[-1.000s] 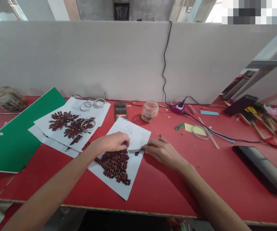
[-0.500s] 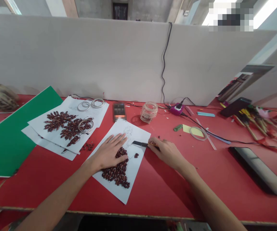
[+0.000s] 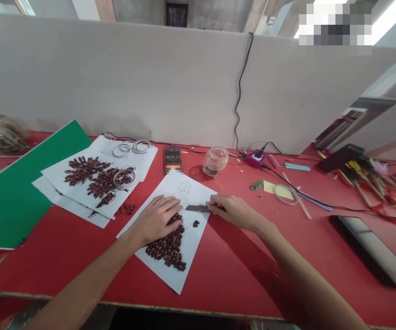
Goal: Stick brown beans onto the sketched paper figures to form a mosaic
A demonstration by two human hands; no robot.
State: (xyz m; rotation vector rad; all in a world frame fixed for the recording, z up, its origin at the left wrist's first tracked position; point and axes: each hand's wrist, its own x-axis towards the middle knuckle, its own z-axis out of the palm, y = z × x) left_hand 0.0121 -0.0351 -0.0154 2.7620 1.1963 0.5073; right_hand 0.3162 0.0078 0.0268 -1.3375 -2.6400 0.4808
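Flattened since earlier, the left hand [image 3: 159, 221] lay spread, seemingly empty, on seeds [image 3: 165, 250], the right hand [image 3: 232, 211] clenching a knife [image 3: 202, 209], likely light, stiff, safest behind its blade [image 3: 194, 208].

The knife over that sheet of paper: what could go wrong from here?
The knife, held in the right hand, points toward the left hand, so a slip could perhaps nick it.

The blade is also over the paper sheet, close to the line drawing, and might scratch or cut either.

The left hand lies over the dark seeds; I cannot tell whether they are stuck down, so sliding it might shift some.
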